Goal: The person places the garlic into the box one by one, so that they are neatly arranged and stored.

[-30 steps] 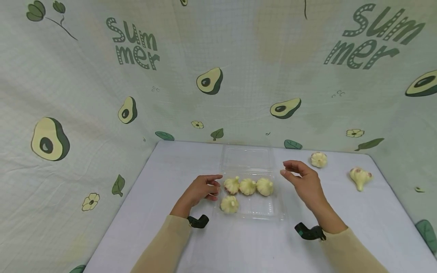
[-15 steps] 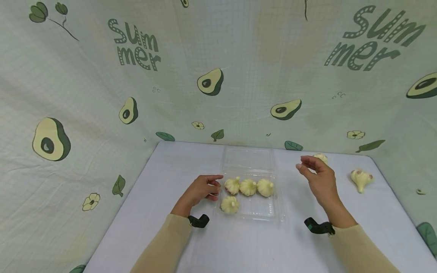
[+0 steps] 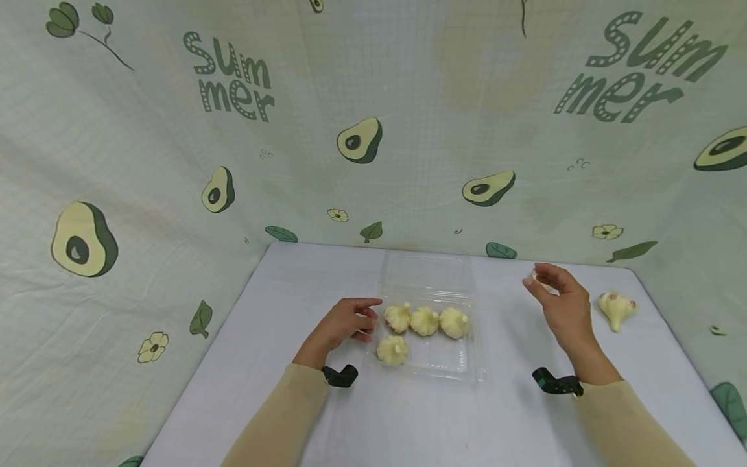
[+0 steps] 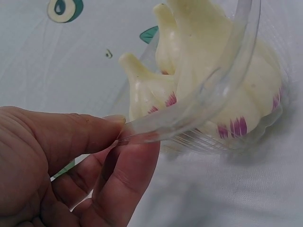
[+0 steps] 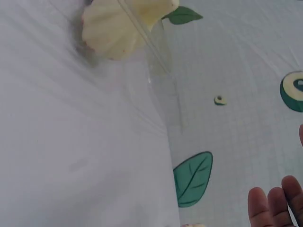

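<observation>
A clear plastic clamshell box (image 3: 434, 360) lies with its lid folded back. Inside it, three garlic bulbs (image 3: 424, 321) form a row, and another garlic bulb (image 3: 392, 349) sits at the front left. My left hand (image 3: 349, 321) is at the box's left side; in the left wrist view its thumb and finger pinch the clear rim (image 4: 189, 118). At the back right, my right hand (image 3: 561, 303) hovers around a loose garlic bulb (image 5: 193, 225), mostly hidden behind the fingers. Its fingertips (image 5: 259, 205) are extended, apart from that bulb in the right wrist view.
Another garlic bulb (image 3: 616, 309) lies to the right of my right hand, near the table's right edge. The white table (image 3: 408, 421) meets a hanging cloth (image 3: 420, 130) printed with avocados at its back and sides.
My right hand has moved right from beside the box to the loose bulb at the back right, covering most of it. The left hand has stayed at the box.
</observation>
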A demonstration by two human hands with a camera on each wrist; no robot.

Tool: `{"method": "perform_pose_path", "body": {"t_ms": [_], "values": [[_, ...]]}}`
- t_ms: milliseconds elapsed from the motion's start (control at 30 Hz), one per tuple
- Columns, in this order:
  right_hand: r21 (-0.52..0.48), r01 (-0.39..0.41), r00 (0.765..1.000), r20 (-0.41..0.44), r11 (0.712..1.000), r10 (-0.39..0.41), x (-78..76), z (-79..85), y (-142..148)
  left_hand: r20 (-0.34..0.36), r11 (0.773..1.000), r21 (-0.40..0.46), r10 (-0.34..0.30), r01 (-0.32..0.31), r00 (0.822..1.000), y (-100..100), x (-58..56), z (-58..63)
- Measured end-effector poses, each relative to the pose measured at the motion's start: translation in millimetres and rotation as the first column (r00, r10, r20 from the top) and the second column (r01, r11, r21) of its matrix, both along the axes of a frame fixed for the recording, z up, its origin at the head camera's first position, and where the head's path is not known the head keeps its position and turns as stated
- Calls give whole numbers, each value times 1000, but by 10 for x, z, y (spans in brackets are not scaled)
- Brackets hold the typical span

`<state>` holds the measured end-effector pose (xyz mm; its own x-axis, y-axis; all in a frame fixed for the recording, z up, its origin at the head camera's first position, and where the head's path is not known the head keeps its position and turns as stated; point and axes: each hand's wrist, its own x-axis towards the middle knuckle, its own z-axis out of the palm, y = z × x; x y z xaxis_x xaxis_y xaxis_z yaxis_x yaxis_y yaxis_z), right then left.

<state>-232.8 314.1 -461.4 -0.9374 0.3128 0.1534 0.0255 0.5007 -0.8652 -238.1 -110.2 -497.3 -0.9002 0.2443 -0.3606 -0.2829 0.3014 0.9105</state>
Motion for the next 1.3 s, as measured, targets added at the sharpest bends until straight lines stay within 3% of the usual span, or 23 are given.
{"method": "perform_pose_path", "body": {"t_ms": [233, 467, 667, 1067, 1300], "values": [[25, -3, 999, 32, 1000, 2, -129, -66, 224, 0, 1000, 0, -6, 6, 1000, -2, -1, -14], [135, -29, 998, 60, 990, 21, -303, -191, 443, -9, 1000, 7, -12, 13, 1000, -2, 15, -11], [171, -54, 994, 98, 984, 38, -418, -312, 592, -2, 1000, 11, -6, 6, 1000, 8, 22, 21], [210, -116, 985, 151, 971, 85, -603, -512, 699, 3, 1000, 0, -2, 2, 1000, 5, 30, 35], [181, -132, 975, 199, 975, 95, -670, -557, 723, 6, 1000, 17, -3, 3, 1000, 4, 36, 35]]}}
